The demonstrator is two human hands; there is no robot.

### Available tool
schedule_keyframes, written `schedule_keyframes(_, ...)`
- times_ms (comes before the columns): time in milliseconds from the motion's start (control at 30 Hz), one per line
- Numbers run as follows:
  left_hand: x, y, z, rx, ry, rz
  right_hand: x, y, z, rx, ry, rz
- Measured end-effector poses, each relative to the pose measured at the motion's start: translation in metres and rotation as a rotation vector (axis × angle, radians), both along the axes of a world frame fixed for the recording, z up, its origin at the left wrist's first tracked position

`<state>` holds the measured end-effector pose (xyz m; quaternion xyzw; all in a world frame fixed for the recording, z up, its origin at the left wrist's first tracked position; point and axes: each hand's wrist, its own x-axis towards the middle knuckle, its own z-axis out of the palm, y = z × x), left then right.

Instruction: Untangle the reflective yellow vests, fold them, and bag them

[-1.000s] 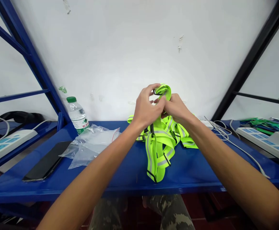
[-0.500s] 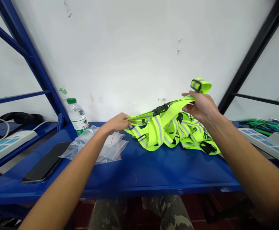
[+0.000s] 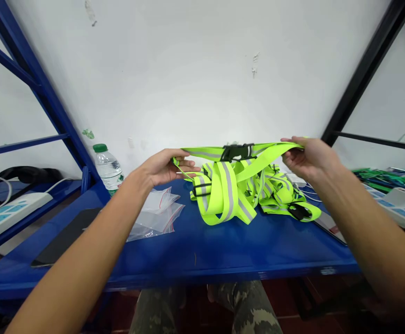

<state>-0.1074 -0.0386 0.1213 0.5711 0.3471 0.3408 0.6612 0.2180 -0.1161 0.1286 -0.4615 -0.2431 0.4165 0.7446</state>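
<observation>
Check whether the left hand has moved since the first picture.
Yes: the left hand has moved leftward, closer to the slanted blue post.

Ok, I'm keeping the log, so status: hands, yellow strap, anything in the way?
Left hand, right hand: both holding yellow strap. Strap stretched between them, black buckle mid-span. Possible snag: heaped straps beneath.

Both bare arms reach forward, the left forearm (image 3: 94, 241) and right forearm (image 3: 366, 213) slanting up toward each other. I see the left hand (image 3: 164, 166) pointing inward, pinching, its lower fingers loosely outstretched. Well apart, at nearly equal height, the right hand (image 3: 314, 157) faces it, fingers bent, gripping too.
</observation>
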Motion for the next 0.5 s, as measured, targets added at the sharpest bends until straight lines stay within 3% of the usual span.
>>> schedule_keyframes(67,0.002,0.000,-0.011,-0.051,0.017,-0.032,0.002,0.008,-0.017,-0.056,0.054,-0.003)
schedule_keyframes(133,0.001,-0.004,-0.021,-0.022,0.127,-0.176,0.004,0.015,-0.034,-0.100,0.068,-0.001)
schedule_keyframes(200,-0.001,-0.012,-0.029,0.113,0.311,-0.333,0.006,0.021,-0.048,-0.127,0.069,0.004)
schedule_keyframes(267,0.000,-0.020,-0.035,0.341,0.557,-0.409,0.005,0.026,-0.056,-0.132,0.062,0.012)
schedule_keyframes(333,0.005,-0.027,-0.040,0.598,0.784,-0.373,0.003,0.029,-0.059,-0.123,0.055,0.014)
schedule_keyframes(400,0.011,-0.030,-0.045,0.794,0.891,-0.282,0.000,0.032,-0.060,-0.122,0.053,0.015)
schedule_keyframes(500,0.013,-0.029,-0.049,0.828,0.834,-0.226,0.001,0.034,-0.061,-0.133,0.046,0.002)
